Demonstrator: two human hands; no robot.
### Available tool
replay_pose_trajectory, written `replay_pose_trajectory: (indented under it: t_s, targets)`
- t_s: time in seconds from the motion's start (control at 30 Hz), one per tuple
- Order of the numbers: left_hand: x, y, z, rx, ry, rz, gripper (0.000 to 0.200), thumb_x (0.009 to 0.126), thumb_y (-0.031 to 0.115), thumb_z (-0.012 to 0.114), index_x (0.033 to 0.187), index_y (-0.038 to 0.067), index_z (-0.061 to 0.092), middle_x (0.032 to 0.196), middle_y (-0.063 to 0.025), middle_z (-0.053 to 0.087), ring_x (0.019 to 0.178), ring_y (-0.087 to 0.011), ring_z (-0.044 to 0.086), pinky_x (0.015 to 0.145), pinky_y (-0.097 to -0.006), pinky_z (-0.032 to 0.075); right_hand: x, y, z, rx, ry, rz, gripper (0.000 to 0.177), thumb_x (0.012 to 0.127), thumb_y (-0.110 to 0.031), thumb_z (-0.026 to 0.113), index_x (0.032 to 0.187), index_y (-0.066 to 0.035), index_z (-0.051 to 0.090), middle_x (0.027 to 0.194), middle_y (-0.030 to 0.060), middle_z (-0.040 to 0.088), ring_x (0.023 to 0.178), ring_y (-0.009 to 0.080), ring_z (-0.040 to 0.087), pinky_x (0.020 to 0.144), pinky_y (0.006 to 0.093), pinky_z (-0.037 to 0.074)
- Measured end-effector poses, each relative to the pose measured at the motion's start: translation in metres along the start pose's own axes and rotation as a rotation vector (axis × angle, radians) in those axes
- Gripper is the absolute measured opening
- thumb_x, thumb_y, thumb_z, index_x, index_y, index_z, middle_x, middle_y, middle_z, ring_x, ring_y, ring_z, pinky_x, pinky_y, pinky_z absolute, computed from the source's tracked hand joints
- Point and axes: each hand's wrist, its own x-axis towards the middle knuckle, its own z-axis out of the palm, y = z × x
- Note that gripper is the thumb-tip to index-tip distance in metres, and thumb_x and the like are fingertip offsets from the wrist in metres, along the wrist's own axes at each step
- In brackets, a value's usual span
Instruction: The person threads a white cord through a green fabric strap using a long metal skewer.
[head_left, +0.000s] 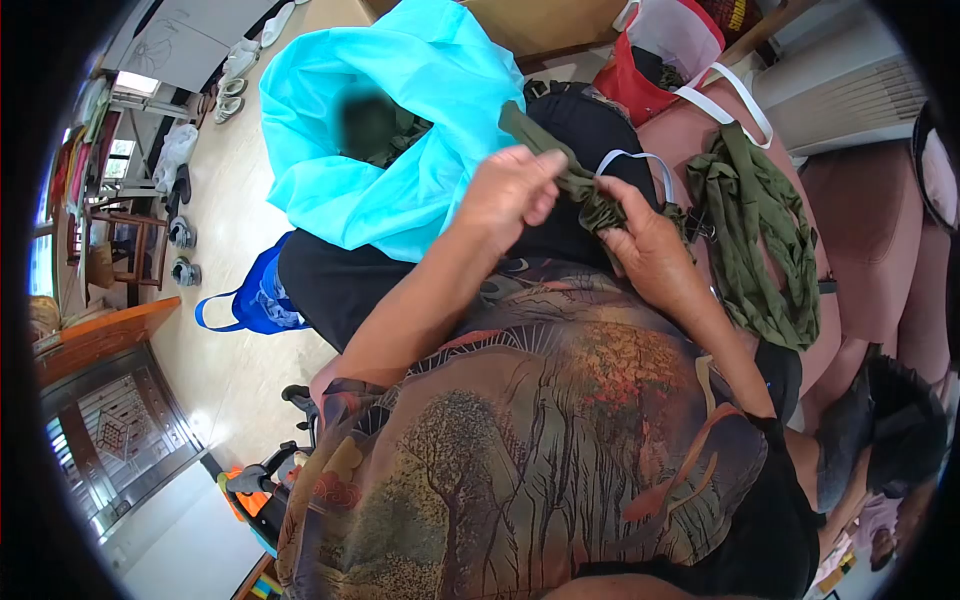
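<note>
Over my lap, my left hand (510,190) pinches one end of a narrow strip of olive green cloth (541,138). My right hand (637,232) is closed on a gathered, ruffled part of the same cloth, just to the right. A loose end of the strip sticks up beyond my left hand. A large turquoise bag (330,75) lies open at the upper left, with dark material inside that is partly blurred. More olive green cloth (755,230) lies in a long heap on the pink seat, right of my right hand.
A red and white bag (650,50) with white handles stands at the top right. A blue bag (262,295) hangs at the left of my lap. Shoes (230,100) line the floor at the far left. Another person's limbs (850,490) show at the lower right.
</note>
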Motion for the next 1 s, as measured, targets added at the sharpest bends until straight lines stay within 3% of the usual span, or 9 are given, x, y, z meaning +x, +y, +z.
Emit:
replay_pose_trajectory:
  t_s: [0.03, 0.13, 0.23, 0.33, 0.43, 0.57, 0.7, 0.87, 1.0]
  targets:
    - [-0.006, -0.005, 0.010, 0.070, -0.041, -0.047, 0.023, 0.090, 0.024, 0.068, 0.080, 0.008, 0.056, 0.062, -0.0022, 0.055, 0.047, -0.0088, 0.048, 0.040, -0.0230, 0.034, 0.001, -0.005, -0.002, 0.015, -0.019, 0.109, 0.047, 0.088, -0.003, 0.056, 0.133, -0.010, 0.044, 0.090, 0.0246, 0.063, 0.084, 0.0402, 0.065, 0.073, 0.0425, 0.050]
    - [-0.016, -0.013, 0.023, 0.219, -0.172, -0.139, 0.022, 0.090, 0.025, 0.067, 0.086, 0.004, 0.061, 0.063, -0.0026, 0.056, 0.049, -0.0089, 0.050, 0.041, -0.0225, 0.035, 0.003, 0.004, 0.002, -0.012, 0.010, 0.011, 0.047, 0.087, -0.003, 0.057, 0.132, -0.010, 0.045, 0.091, 0.0251, 0.063, 0.087, 0.0402, 0.065, 0.073, 0.0415, 0.050]
    - [-0.017, 0.002, 0.017, 0.230, -0.105, -0.202, 0.025, 0.092, 0.025, 0.066, 0.078, 0.007, 0.056, 0.062, -0.0020, 0.055, 0.046, -0.0091, 0.047, 0.039, -0.0218, 0.033, 0.002, 0.008, 0.001, -0.014, 0.005, -0.036, 0.046, 0.087, -0.003, 0.057, 0.131, -0.010, 0.045, 0.090, 0.0252, 0.063, 0.088, 0.0416, 0.064, 0.074, 0.0427, 0.050]
    - [-0.008, 0.002, 0.001, -0.161, -0.077, -0.015, 0.026, 0.092, 0.027, 0.066, 0.078, 0.008, 0.055, 0.062, -0.0015, 0.056, 0.047, -0.0092, 0.048, 0.040, -0.0210, 0.033, 0.002, -0.002, -0.007, 0.012, -0.089, 0.197, 0.044, 0.086, -0.003, 0.057, 0.128, -0.010, 0.046, 0.088, 0.0250, 0.062, 0.087, 0.0432, 0.063, 0.073, 0.0437, 0.050]
    - [0.000, 0.006, 0.008, -0.192, 0.030, -0.011, 0.025, 0.091, 0.028, 0.067, 0.080, 0.009, 0.054, 0.061, -0.0012, 0.056, 0.045, -0.0097, 0.047, 0.040, -0.0210, 0.033, 0.003, 0.014, 0.004, -0.055, 0.047, -0.241, 0.037, 0.086, -0.004, 0.058, 0.122, -0.007, 0.048, 0.084, 0.0248, 0.062, 0.082, 0.0442, 0.062, 0.070, 0.0458, 0.049]
    - [-0.004, -0.011, 0.018, -0.015, -0.097, -0.099, 0.020, 0.091, 0.025, 0.068, 0.084, 0.010, 0.057, 0.061, -0.0002, 0.055, 0.046, -0.0081, 0.046, 0.040, -0.0208, 0.030, 0.009, 0.010, 0.002, -0.110, 0.066, -0.125, 0.028, 0.086, -0.008, 0.061, 0.110, -0.003, 0.048, 0.083, 0.0254, 0.062, 0.081, 0.0450, 0.061, 0.068, 0.0483, 0.048]
    - [-0.005, 0.001, 0.028, 0.051, -0.046, -0.035, 0.023, 0.089, 0.026, 0.070, 0.080, 0.010, 0.057, 0.059, 0.0000, 0.053, 0.045, -0.0079, 0.044, 0.040, -0.0218, 0.029, 0.012, 0.007, -0.001, -0.147, 0.087, -0.072, 0.022, 0.087, -0.013, 0.062, 0.101, -0.003, 0.050, 0.083, 0.0248, 0.061, 0.082, 0.0450, 0.060, 0.067, 0.0500, 0.046]
    - [0.010, 0.034, 0.013, -0.129, 0.054, 0.174, 0.021, 0.087, 0.020, 0.072, 0.079, 0.006, 0.057, 0.059, -0.0034, 0.054, 0.043, -0.0107, 0.046, 0.038, -0.0224, 0.030, 0.003, 0.010, -0.016, -0.264, 0.060, -0.069, 0.018, 0.090, -0.021, 0.059, 0.088, -0.004, 0.053, 0.079, 0.0192, 0.058, 0.077, 0.0431, 0.058, 0.065, 0.0484, 0.044]
    - [0.023, 0.046, -0.006, -0.198, 0.117, 0.250, 0.022, 0.088, 0.019, 0.071, 0.079, 0.006, 0.055, 0.058, -0.0045, 0.054, 0.042, -0.0117, 0.045, 0.037, -0.0231, 0.029, -0.016, 0.023, -0.025, -0.309, 0.148, -0.103, 0.015, 0.086, -0.019, 0.063, 0.087, -0.005, 0.056, 0.081, 0.0145, 0.059, 0.083, 0.0362, 0.058, 0.074, 0.0448, 0.042]
